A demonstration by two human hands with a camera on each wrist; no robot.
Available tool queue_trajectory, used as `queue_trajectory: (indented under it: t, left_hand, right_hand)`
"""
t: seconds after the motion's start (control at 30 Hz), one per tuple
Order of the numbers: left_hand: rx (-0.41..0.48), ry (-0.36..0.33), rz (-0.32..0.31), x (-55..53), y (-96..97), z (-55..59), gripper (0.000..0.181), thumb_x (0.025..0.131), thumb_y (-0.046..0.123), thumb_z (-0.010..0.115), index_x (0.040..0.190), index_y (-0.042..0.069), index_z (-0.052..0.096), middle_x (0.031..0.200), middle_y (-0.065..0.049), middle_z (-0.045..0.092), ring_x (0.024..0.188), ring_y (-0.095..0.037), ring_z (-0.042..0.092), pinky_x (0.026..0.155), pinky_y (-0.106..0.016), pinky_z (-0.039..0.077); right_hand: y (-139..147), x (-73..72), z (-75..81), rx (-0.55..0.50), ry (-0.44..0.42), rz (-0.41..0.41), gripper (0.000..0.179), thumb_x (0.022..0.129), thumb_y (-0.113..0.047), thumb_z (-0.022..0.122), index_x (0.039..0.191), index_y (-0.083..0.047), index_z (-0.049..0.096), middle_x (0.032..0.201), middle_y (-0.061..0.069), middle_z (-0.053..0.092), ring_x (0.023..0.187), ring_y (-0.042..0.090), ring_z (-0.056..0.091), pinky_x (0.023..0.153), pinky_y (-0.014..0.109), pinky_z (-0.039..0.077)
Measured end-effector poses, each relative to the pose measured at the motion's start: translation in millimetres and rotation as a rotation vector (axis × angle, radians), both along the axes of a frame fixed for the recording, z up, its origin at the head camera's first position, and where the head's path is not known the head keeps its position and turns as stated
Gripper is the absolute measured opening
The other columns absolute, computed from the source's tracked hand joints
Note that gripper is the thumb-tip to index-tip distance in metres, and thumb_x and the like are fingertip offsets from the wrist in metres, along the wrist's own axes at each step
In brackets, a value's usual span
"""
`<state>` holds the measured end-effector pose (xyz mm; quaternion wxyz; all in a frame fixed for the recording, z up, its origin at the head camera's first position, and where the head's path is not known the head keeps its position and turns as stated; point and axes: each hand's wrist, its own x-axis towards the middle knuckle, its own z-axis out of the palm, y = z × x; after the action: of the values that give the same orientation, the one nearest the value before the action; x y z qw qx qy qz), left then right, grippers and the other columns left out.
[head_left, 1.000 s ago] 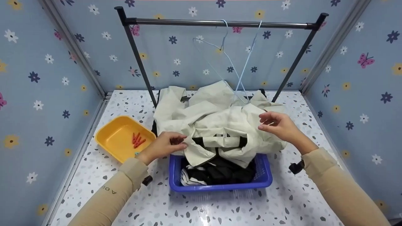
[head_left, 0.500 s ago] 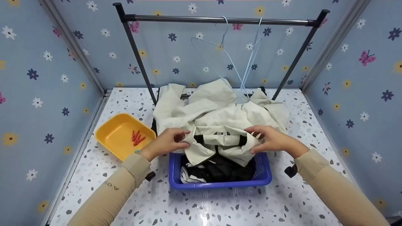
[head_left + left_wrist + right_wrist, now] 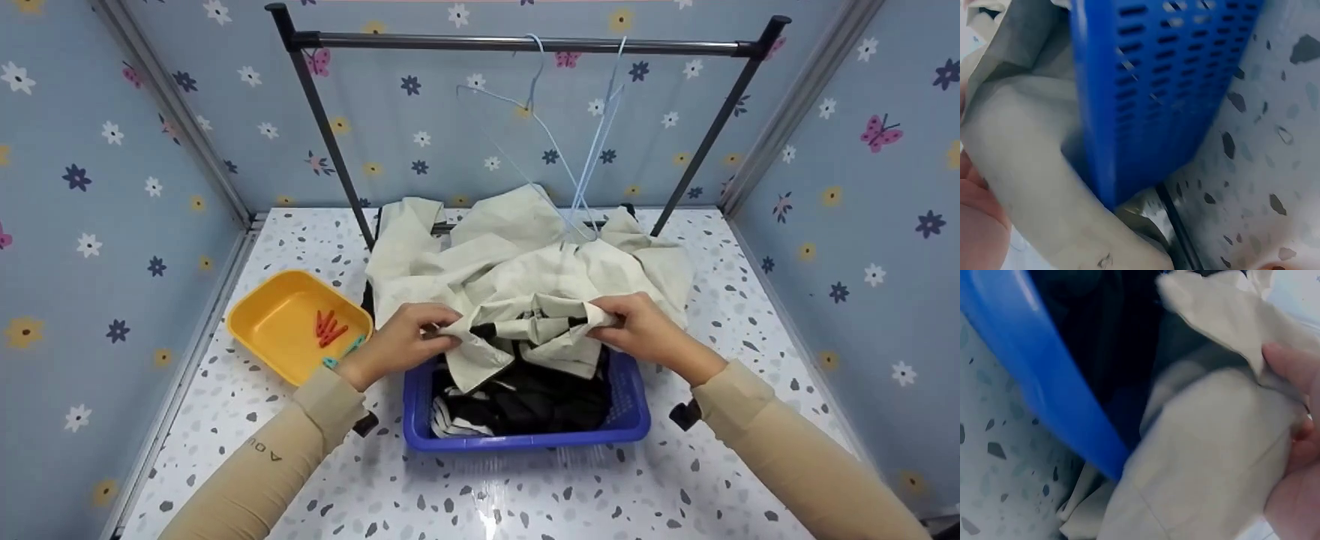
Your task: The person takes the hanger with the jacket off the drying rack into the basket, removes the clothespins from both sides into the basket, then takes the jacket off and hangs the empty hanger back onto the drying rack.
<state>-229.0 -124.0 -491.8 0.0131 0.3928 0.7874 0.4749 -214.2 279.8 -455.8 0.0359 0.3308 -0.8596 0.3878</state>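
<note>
A pale beige jacket lies spread over the back of a blue basket, its collar toward me. My left hand pinches the jacket at the left of the collar; in the left wrist view only part of that hand shows at the edge. On the other side, my right hand pinches the collar's right side, thumb and fingers on the cloth, as the right wrist view of the hand also shows. Black and striped clothes lie in the basket, partly under the jacket.
Behind the jacket stands a dark clothes rack with light blue wire hangers on its bar. A yellow tub at left holds red clothespins and teal ones. Patterned walls enclose the speckled table on three sides.
My right hand has moved left and inward from beside the jacket to grip its collar. My left hand has closed on the left side, and the collar is pulled up a little.
</note>
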Motion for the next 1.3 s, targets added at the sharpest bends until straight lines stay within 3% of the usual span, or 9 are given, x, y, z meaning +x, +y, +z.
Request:
queue_trajectory:
  t: [0.1,0.2,0.33,0.5,0.7,0.9,1.0,1.13,1.3]
  left_hand:
    - [0.008,0.031,-0.052,4.0,3.9,3.4,0.016,0.096,0.005,0.081,0.112,0.007,0.082,0.121,-0.012,0.080,0.109,-0.024,0.075,0.090,-0.028,0.061]
    - [-0.018,0.042,-0.106,8.1,6.6,6.5,0.015,0.093,0.002,0.082,0.108,0.005,0.081,0.133,-0.016,0.076,0.124,-0.034,0.072,0.099,-0.035,0.062]
    - [-0.057,-0.028,-0.196,13.8,8.5,9.0,0.009,0.095,0.000,0.079,0.102,0.005,0.077,0.143,-0.018,0.071,0.139,-0.039,0.064,0.105,-0.040,0.060]
    - [-0.144,-0.102,-0.321,19.6,9.9,12.2,0.009,0.099,-0.004,0.069,0.099,0.005,0.069,0.149,-0.015,0.068,0.148,-0.036,0.058,0.112,-0.040,0.056]
    - [-0.364,-0.118,-0.385,25.1,11.8,16.4,0.017,0.094,-0.007,0.065,0.104,0.007,0.067,0.154,-0.007,0.066,0.152,-0.032,0.053,0.118,-0.044,0.052]
    - [-0.611,-0.139,-0.370,28.1,17.3,14.9,0.019,0.094,0.021,0.080,0.112,0.015,0.081,0.153,0.003,0.066,0.160,-0.035,0.042,0.131,-0.047,0.035]
    - [-0.660,-0.155,-0.369,27.6,19.5,12.5,0.019,0.098,0.027,0.077,0.112,0.015,0.084,0.149,0.003,0.069,0.159,-0.034,0.044,0.132,-0.046,0.034]
    - [-0.706,-0.123,-0.365,27.4,21.1,8.6,0.021,0.100,0.016,0.073,0.119,0.014,0.082,0.146,0.001,0.072,0.154,-0.032,0.051,0.130,-0.047,0.036]
    - [-0.785,-0.092,-0.324,27.7,23.9,1.6,0.053,0.093,0.006,0.076,0.144,0.021,0.071,0.160,0.005,0.060,0.147,-0.029,0.058,0.125,-0.049,0.043]
  right_hand:
    - [-9,4.9,-0.5,-0.024,0.110,0.019,0.027,0.084,0.007,0.087,0.109,-0.005,0.084,0.103,0.012,0.084,0.090,0.004,0.069,0.079,0.011,0.051]
    - [-18,9.9,-2.1,-0.007,0.217,0.056,0.034,0.081,0.011,0.086,0.112,-0.002,0.083,0.107,0.014,0.083,0.097,0.020,0.078,0.083,0.025,0.062]
    - [-28,17.0,-4.8,0.038,0.299,0.137,0.043,0.077,0.015,0.084,0.117,0.000,0.081,0.114,0.017,0.082,0.104,0.037,0.079,0.087,0.048,0.065]
    - [-32,23.3,-5.9,0.147,0.323,0.264,0.052,0.078,0.013,0.083,0.126,-0.004,0.080,0.121,0.015,0.081,0.106,0.034,0.080,0.084,0.048,0.066]
    - [-29,27.3,-4.4,0.379,0.164,0.418,0.052,0.089,0.002,0.081,0.137,-0.016,0.077,0.142,0.012,0.073,0.130,0.036,0.068,0.105,0.052,0.059]
    - [-28,27.8,-9.3,0.533,-0.058,0.517,0.048,0.094,-0.020,0.078,0.142,-0.019,0.074,0.158,0.014,0.062,0.149,0.047,0.053,0.124,0.058,0.043]
    - [-28,25.4,-13.3,0.576,-0.155,0.536,0.044,0.099,-0.030,0.074,0.142,-0.019,0.075,0.159,0.013,0.060,0.152,0.048,0.049,0.127,0.059,0.038]
    - [-29,22.9,-18.6,0.632,-0.208,0.534,0.035,0.106,-0.029,0.064,0.137,-0.020,0.077,0.159,0.011,0.061,0.154,0.048,0.046,0.128,0.060,0.035]
    - [-31,20.1,-24.4,0.735,-0.248,0.537,0.037,0.104,-0.019,0.062,0.138,-0.023,0.077,0.161,0.010,0.059,0.156,0.049,0.043,0.129,0.062,0.033]
